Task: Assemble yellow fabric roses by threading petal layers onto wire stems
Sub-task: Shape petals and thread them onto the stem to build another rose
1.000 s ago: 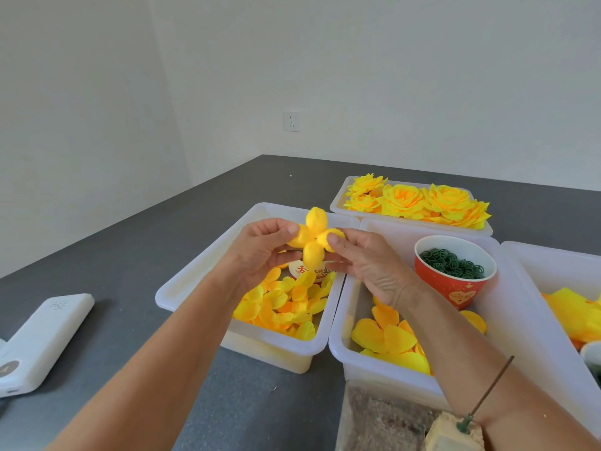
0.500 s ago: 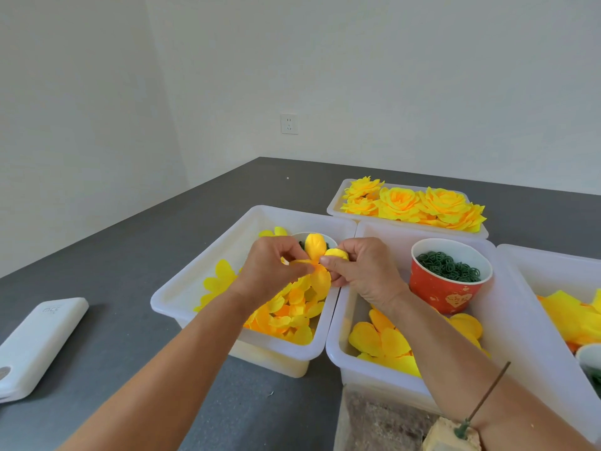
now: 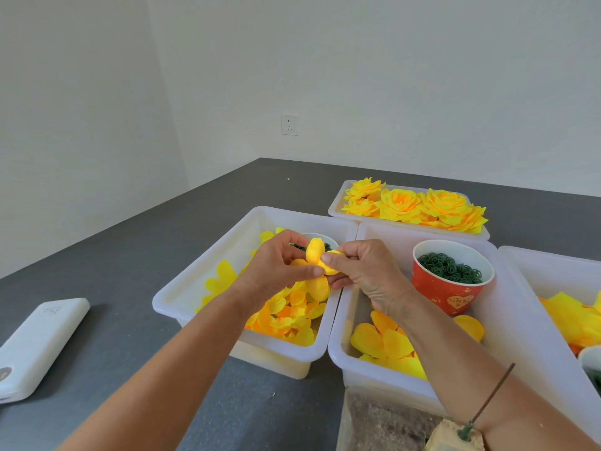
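Petal layer [image 3: 317, 271] pinched between both hands | left hand [image 3: 276, 271] grips at 9 o'clock | right hand [image 3: 361, 271] at 3 o'clock | stem [image 3: 487, 402] nearer right arm, 5 o'clock

Yellow petal layer [image 3: 317, 270]; red cup [image 3: 450, 289], green rings [image 3: 450, 271]; white bins [image 3: 182, 299]

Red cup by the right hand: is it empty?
No, the red cup, standing in the white bin, is filled near its rim with small dark green rings.
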`<state>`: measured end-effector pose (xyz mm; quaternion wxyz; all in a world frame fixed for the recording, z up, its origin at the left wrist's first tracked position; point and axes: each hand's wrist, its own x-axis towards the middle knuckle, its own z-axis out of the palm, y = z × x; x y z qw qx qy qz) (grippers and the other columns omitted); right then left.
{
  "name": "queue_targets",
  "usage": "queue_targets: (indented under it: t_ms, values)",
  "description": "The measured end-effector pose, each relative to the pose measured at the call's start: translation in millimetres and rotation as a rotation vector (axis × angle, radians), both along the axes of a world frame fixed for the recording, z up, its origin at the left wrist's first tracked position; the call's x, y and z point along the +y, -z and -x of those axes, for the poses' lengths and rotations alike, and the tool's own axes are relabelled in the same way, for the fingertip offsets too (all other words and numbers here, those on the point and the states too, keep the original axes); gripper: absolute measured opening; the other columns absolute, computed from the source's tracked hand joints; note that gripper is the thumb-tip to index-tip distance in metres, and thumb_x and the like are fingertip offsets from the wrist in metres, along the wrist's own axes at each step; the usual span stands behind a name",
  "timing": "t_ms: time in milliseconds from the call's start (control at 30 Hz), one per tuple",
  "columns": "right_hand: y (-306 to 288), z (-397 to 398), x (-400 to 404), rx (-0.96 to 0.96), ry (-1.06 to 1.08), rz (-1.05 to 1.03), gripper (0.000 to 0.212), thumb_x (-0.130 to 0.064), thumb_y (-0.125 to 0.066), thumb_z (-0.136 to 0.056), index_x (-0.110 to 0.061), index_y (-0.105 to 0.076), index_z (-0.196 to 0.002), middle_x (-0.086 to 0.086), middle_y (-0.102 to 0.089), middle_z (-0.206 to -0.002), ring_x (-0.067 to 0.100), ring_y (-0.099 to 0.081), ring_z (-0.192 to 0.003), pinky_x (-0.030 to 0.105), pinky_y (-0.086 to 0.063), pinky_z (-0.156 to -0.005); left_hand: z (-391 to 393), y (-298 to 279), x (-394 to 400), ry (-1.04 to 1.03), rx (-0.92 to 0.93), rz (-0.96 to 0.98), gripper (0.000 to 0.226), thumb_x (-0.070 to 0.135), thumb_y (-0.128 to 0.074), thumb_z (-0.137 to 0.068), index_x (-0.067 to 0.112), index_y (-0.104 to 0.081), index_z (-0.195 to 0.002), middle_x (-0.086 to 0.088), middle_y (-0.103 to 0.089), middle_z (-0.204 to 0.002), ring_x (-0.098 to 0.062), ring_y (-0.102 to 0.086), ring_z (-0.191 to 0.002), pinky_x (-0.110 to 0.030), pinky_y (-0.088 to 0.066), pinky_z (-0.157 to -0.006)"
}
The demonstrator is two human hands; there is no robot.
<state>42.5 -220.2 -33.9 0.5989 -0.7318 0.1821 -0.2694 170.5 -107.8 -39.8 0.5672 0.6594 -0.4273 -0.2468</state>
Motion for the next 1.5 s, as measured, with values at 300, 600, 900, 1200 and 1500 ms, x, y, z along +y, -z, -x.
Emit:
queue_targets:
  t_ms: [300, 600, 900, 1200, 1500]
  values:
    - [-0.9, 1.0, 3.3, 0.003, -0.032, 0.042, 0.016, -0.015, -0.064, -0.086, 0.000, -0.069, -0.084, 0.009, -0.066, -0.068, 0.012, -0.066, -0.057, 0.019, -0.054, -0.055, 4.9, -2.1, 0.1, 0.006, 0.036, 0.030, 0.038, 0.022, -0.073, -0.077, 0.013, -0.058, -0.111, -0.008, -0.069, -0.087, -0.014, -0.059, -0.074, -0.027, -0.046, -0.065]
    - [0.1, 0.4, 0.5, 0.090, 0.054, 0.190, 0.014, -0.009, -0.065, -0.087, -0.008, -0.065, -0.073, 0.003, -0.063, -0.055, 0.010, -0.064, -0.048, 0.019, -0.052, -0.048, 5.4, 5.0, -3.6, -0.073, -0.132, 0.097, 0.017, -0.006, -0.074, -0.071, -0.010, -0.058, -0.071, -0.025, -0.058, -0.069, -0.022, -0.051, -0.067, -0.045, -0.047, -0.066]
    - [-2.6, 2.1, 1.1, -0.015, 0.107, -0.067, 0.011, -0.010, -0.065, -0.087, -0.004, -0.067, -0.078, 0.009, -0.067, -0.060, 0.013, -0.065, -0.049, 0.021, -0.054, -0.047, 5.0, 3.0, -6.2, -0.268, -0.287, 0.157, 0.045, 0.017, -0.083, -0.068, 0.020, -0.063, -0.108, 0.007, -0.060, -0.104, -0.012, -0.057, -0.091, -0.031, -0.053, -0.075]
    - [-1.2, 1.7, 2.1, 0.052, -0.030, 0.143, 0.021, -0.020, -0.062, -0.090, -0.002, -0.073, -0.088, 0.008, -0.068, -0.071, 0.006, -0.063, -0.063, 0.019, -0.054, -0.059, 11.7, 1.6, -5.8, -0.001, -0.253, 0.098, 0.023, 0.006, -0.077, -0.072, 0.018, -0.073, -0.091, -0.015, -0.068, -0.076, -0.011, -0.052, -0.066, -0.026, -0.047, -0.063]
    - [1.3, 0.7, -5.1, 0.016, 0.165, 0.212, 0.008, -0.021, -0.072, -0.081, -0.015, -0.067, -0.080, -0.005, -0.062, -0.062, 0.003, -0.055, -0.055, 0.020, -0.045, -0.055, 10.5, -6.6, 1.3, -0.073, 0.114, 0.196, 0.021, 0.017, -0.060, -0.089, -0.003, -0.068, -0.090, -0.019, -0.061, -0.074, -0.027, -0.054, -0.065, -0.036, -0.045, -0.062]
